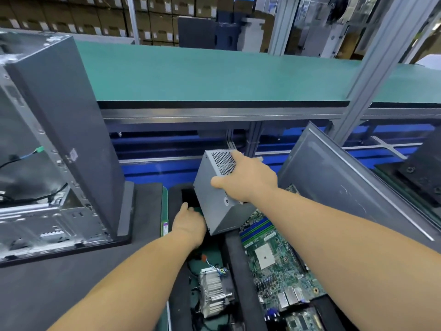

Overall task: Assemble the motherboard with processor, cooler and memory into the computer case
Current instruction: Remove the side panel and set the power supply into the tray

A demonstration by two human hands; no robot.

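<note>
My right hand (248, 179) grips a grey metal power supply box (218, 201) from above, holding it tilted over the black foam tray (235, 261). Just left of the box, my left hand (189, 223) reaches down into the tray; its fingers are hidden under the box. A green motherboard (276, 266) with an empty processor socket lies in the tray on the right. A finned aluminium cooler (213, 292) with its wires lies in the tray's left slot. The open grey computer case (55, 149) stands at the left on the dark mat.
A grey case side panel (353, 187) leans at the right behind my right arm. A green conveyor belt (214, 75) runs across the back with an aluminium post (374, 68) on it. A memory stick (164, 225) stands on edge between mat and tray.
</note>
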